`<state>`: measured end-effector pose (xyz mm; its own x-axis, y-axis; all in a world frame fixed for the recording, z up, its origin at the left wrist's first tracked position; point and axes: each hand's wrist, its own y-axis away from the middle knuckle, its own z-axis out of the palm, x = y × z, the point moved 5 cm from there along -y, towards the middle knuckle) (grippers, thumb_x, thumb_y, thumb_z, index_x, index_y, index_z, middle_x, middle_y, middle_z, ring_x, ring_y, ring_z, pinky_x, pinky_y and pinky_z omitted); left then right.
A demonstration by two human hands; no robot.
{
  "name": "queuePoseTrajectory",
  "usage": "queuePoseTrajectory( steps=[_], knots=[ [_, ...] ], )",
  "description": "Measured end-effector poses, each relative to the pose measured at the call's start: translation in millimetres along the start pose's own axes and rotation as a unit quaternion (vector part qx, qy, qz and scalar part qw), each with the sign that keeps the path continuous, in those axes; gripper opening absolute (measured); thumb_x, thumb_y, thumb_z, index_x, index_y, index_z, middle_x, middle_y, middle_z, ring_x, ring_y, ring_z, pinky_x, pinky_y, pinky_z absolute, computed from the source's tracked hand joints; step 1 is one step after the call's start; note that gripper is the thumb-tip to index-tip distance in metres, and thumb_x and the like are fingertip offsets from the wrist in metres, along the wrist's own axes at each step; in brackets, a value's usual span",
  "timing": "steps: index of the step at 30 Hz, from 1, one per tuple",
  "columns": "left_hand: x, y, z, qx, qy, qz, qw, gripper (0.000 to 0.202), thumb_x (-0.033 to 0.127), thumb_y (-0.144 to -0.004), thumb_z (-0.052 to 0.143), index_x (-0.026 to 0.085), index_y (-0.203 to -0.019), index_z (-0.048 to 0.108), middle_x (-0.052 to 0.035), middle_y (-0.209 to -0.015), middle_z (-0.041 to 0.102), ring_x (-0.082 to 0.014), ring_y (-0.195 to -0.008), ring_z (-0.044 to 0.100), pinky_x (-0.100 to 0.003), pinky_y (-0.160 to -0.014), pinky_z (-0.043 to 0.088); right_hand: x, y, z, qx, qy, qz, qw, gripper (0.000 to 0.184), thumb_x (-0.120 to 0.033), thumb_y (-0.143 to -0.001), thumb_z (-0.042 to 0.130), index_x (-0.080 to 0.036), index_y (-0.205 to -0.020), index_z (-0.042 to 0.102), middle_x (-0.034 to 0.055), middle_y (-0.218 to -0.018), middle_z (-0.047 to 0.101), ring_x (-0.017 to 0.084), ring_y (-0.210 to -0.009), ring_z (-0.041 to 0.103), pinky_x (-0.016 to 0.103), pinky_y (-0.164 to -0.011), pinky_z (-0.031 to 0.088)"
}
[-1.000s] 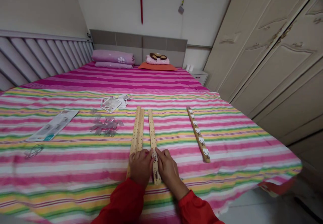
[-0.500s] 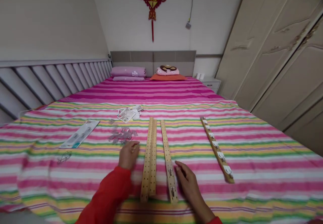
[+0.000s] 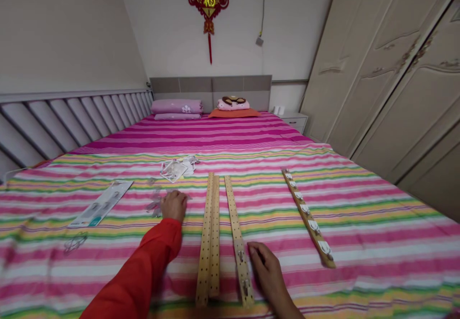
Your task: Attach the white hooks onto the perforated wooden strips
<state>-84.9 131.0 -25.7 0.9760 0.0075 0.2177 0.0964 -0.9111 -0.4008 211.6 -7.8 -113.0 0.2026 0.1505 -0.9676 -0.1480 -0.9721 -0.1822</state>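
Wooden strip (image 3: 237,236) beside the right hand (image 3: 268,268)

It lies on the bed (image 3: 362,242), two hooks (image 3: 246,286) at its near end. The left hand (image 3: 173,206) curls over the pile (image 3: 154,206), its grip hidden; the right fingers bend loosely, holding nothing visible. Overlapping pieces could snag and lift together; a stray right-hand nudge could skew the strip. Two bars (image 3: 205,242) stand between left hand and strip; packet (image 3: 104,201), cards (image 3: 175,169) and hooked bar (image 3: 309,217) lie around

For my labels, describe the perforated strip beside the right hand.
Over the bed lies a striped cloth. The perforated strip lies mid-cloth, just left of the right hand. Unlike the paired strips to its left, it carries two metal hooks at its near end.
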Motion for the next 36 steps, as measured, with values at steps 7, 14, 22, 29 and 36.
queuePoseTrajectory(
  steps=[7,14,22,29,36],
  knots=[
    [-7.6,3.7,-16.7,0.014,0.421,-0.185,0.888,0.024,0.037,-0.066,0.063,0.015,-0.074,0.066,-0.0046,-0.074,0.066,-0.0186,-0.074,0.059,-0.032,-0.072,0.045,-3.5,-2.4,-1.7,-0.003,-0.044,0.027,0.999,0.034,-0.048,-0.079,0.058,-0.017,-0.082,0.070,0.0086,-0.080,0.071,0.024,-0.077,0.064,0.031,-0.071,0.050],
    [38.4,54.5,-31.1,-0.128,0.638,-0.299,0.698,0.042,0.038,-0.038,0.083,0.014,-0.067,0.065,0.0013,-0.062,0.063,-0.0090,-0.059,0.054,-0.020,-0.057,0.040,-5.7,-8.6,-2.0,-0.004,-0.094,0.065,0.993,0.038,-0.053,-0.070,0.064,-0.016,-0.074,0.069,0.0030,-0.062,0.063,0.020,-0.063,0.056,0.029,-0.061,0.045],
    [87.2,96.4,-24.1,-0.254,0.641,-0.247,0.681,0.035,0.038,-0.051,0.081,0.014,-0.073,0.069,0.0007,-0.065,0.063,-0.0079,-0.062,0.055,-0.019,-0.061,0.042,-39.3,-6.5,4.9,-0.022,-0.171,0.077,0.982,0.030,-0.047,-0.070,0.067,-0.017,-0.073,0.068,-0.0002,-0.060,0.059,0.015,-0.057,0.051,0.026,-0.056,0.041],
    [110.6,119.5,-18.2,-0.283,0.640,-0.215,0.682,0.030,0.037,-0.054,0.079,0.014,-0.071,0.070,-0.0009,-0.067,0.065,-0.0095,-0.064,0.055,-0.021,-0.065,0.043,-66.1,-6.5,6.5,-0.027,-0.210,0.087,0.973,0.030,-0.044,-0.064,0.074,-0.018,-0.077,0.068,-0.0036,-0.054,0.056,0.011,-0.048,0.045,0.023,-0.048,0.036],
    [112.1,124.5,-14.0,-0.282,0.641,-0.213,0.682,0.031,0.037,-0.055,0.079,0.013,-0.071,0.069,-0.0006,-0.063,0.064,-0.0085,-0.060,0.054,-0.020,-0.059,0.041,-59.3,-1.4,10.6,-0.035,-0.255,0.110,0.960,0.025,-0.037,-0.059,0.077,-0.018,-0.071,0.067,-0.0036,-0.053,0.058,0.009,-0.044,0.047,0.022,-0.045,0.037]
  ],
)
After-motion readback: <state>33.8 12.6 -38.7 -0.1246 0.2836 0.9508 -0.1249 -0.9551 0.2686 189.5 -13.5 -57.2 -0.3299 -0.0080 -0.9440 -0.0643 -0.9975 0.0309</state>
